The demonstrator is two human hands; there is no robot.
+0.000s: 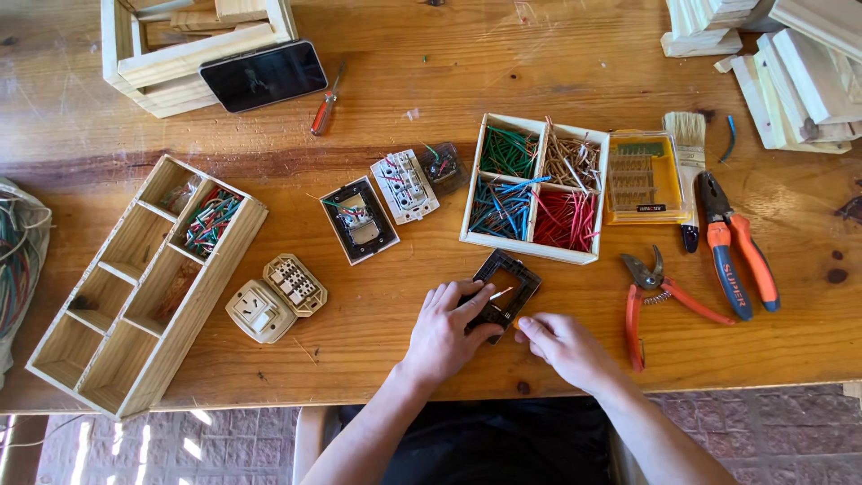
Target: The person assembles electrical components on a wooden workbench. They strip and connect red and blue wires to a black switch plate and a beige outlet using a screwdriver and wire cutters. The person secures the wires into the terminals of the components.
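Worn wooden table [575,72]. Bearing a four-part wire box [535,189], long compartment tray [144,287], black frame [507,286], pliers [736,242], pruning shears [660,301]. Also brush [689,157], screwdriver [324,106], phone [263,75].

The left hand [446,328] hides part of the dark frame [508,286].
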